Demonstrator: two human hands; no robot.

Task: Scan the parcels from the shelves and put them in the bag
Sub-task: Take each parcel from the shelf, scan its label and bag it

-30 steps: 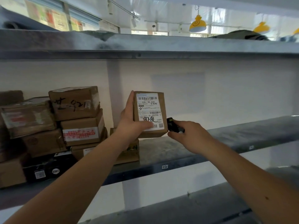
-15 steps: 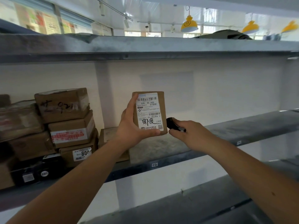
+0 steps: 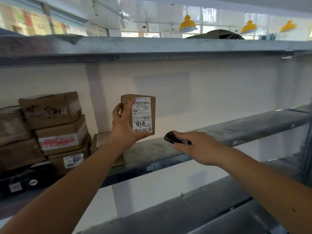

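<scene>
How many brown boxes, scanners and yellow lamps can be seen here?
Brown boxes: 7. One is in the left hand and six are on the shelf ().
Scanners: 1, in the right hand.
Yellow lamps: 3.
Total: 11

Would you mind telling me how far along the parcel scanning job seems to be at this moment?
Done: one parcel is off the shelf, gripped upright in the left hand, label facing the camera. In hand: the right hand holds a black scanner just below and right of it. Left: bagging it (no bag in view) and the stacked boxes on the left.
</scene>
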